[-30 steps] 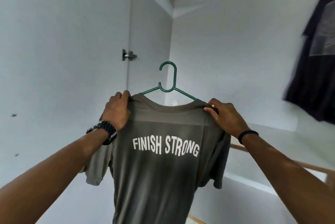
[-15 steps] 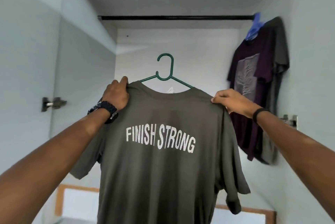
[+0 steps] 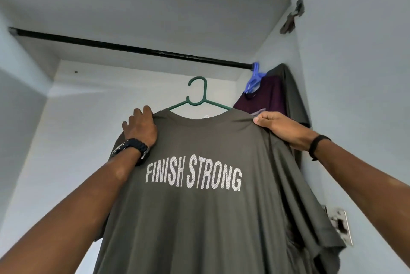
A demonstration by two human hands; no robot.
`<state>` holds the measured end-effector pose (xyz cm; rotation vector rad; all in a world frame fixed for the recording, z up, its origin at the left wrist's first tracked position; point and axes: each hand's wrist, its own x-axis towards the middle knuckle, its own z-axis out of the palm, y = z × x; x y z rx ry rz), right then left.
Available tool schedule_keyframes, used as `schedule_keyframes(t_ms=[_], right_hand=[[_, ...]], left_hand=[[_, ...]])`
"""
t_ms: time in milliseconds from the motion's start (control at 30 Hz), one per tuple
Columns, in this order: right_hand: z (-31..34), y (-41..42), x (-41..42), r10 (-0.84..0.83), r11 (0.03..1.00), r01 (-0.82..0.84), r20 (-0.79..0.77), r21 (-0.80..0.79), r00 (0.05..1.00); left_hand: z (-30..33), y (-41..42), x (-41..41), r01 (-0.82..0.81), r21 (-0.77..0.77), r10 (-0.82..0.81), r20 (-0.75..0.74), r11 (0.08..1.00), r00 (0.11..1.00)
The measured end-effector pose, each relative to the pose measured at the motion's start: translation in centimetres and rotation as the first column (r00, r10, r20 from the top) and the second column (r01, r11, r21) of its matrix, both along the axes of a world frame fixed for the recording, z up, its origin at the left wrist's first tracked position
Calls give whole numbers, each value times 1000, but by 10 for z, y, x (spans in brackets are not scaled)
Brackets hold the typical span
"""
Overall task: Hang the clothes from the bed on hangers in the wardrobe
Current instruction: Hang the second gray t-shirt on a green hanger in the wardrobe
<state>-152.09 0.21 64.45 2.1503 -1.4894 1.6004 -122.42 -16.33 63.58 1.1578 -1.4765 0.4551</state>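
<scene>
A grey T-shirt (image 3: 199,218) printed "FINISH STRONG" hangs on a green hanger (image 3: 197,96), held up inside the wardrobe. My left hand (image 3: 139,127) grips the shirt's left shoulder over the hanger arm. My right hand (image 3: 279,127) pinches the right shoulder. The hanger's hook is free, a short way below the black rail (image 3: 133,48). The hanger's arms are mostly hidden under the shirt.
At the rail's right end a purple T-shirt (image 3: 261,96) hangs on a blue hanger (image 3: 254,77), with a grey shirt (image 3: 292,96) behind it against the right wall. Door hinges (image 3: 292,16) sit on the right panel. The rail's left and middle stretch is bare.
My view has tilted upward and both hands have lifted the shirt and hanger closer to the rail. The grips on both shoulders are unchanged.
</scene>
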Motion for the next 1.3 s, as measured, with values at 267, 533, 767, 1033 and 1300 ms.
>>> schedule_keyframes(t_ms=[267, 533, 767, 1033, 1300], right_hand=[[43, -58, -28, -447, 815, 376, -66, -440, 892], [102, -109, -63, -614, 618, 580, 135, -532, 778], [152, -132, -78, -705, 500, 714, 249, -491, 665], [185, -155, -86, -729, 470, 750, 274, -465, 627], [206, -165, -88, -763, 524, 769, 199, -368, 615]], left_hand=[[35, -93, -113, 353, 2, -346, -184, 936, 920], [55, -152, -243, 735, 109, -739, -9, 669, 674], [42, -157, -305, 888, 184, -904, 4, 421, 428], [39, -145, -315, 899, 233, -928, 70, 371, 365], [35, -136, -317, 869, 297, -918, 141, 397, 371]])
